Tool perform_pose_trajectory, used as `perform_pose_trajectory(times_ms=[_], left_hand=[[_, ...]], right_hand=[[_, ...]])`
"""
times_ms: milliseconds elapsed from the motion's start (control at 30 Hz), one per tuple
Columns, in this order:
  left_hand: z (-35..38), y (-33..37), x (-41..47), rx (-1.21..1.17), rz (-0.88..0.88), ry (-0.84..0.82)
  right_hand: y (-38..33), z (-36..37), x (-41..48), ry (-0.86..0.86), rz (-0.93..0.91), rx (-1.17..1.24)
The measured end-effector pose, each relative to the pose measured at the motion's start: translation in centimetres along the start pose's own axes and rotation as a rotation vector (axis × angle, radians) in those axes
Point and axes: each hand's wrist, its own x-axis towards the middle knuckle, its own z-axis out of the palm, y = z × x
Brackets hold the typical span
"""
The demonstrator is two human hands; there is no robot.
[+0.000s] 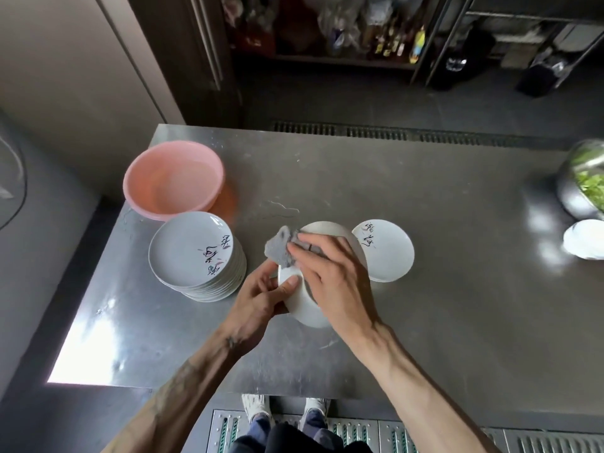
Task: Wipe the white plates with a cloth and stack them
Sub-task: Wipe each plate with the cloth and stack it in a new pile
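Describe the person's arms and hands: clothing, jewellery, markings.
Both forearms are bare, with no sleeves, gloves or watch in view. The left forearm carries dark tattoo work along its length, plus a small dark mark near the wrist. The left hand wears nothing. The right hand has a thin dark band on one finger, perhaps a ring; the right forearm looks unmarked.

From held plate (307, 310): stack (196, 256) blocks 9 o'clock, basin (173, 181) 10 o'clock, lone plate (389, 256) just beside at 2. Bare table (457, 322) open at 12, 4, 6. Bowl (568, 197) far off at 3.
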Motion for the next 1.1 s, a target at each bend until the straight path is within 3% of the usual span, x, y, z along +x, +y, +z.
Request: perform_pose_trajectory(times_ms=[67,200,333,433,600,733,800,900,1033,1100], left_hand=[[0.1,0.2,-0.3,-0.016,-0.001,0.000],[-0.3,0.5,-1.0,-0.013,0.007,0.033],[-0.4,0.9,-1.2,-0.021,0.030,0.044],[0.3,1.1,-0.9,-0.018,0.036,0.033],[0.6,1.2,-0.6,-0.059,0.035,0.017],[0.5,1.4,-0.5,-0.038,0.039,0.031],[0.7,1.4,-0.3,-0.052,0.042,0.039],[0.7,1.4,0.0,-0.101,0.045,0.058],[0.3,1.4,-0.2,-0.079,0.045,0.076],[0.6,1.5,0.0,-0.092,0.046,0.094]], right_hand=[[0.5,-0.4,0.4,0.035,0.035,0.020],[3.8,-2.5,1.3,0.078,0.410,0.187],[4.5,-3.0,0.6,0.112,0.601,0.339],[2.5,-2.3,0.0,0.180,0.537,0.276],[0.2,-1.2,-1.1,0.125,0.222,0.186],[2.5,-1.8,-0.1,0.224,0.449,0.187],[1.0,-1.1,-0.5,0.190,0.411,0.186],[-1.1,0.2,-2.3,0.110,0.213,0.172],[1.5,-1.0,-0.8,0.182,0.410,0.168],[0.4,-0.7,-1.0,0.156,0.419,0.173]])
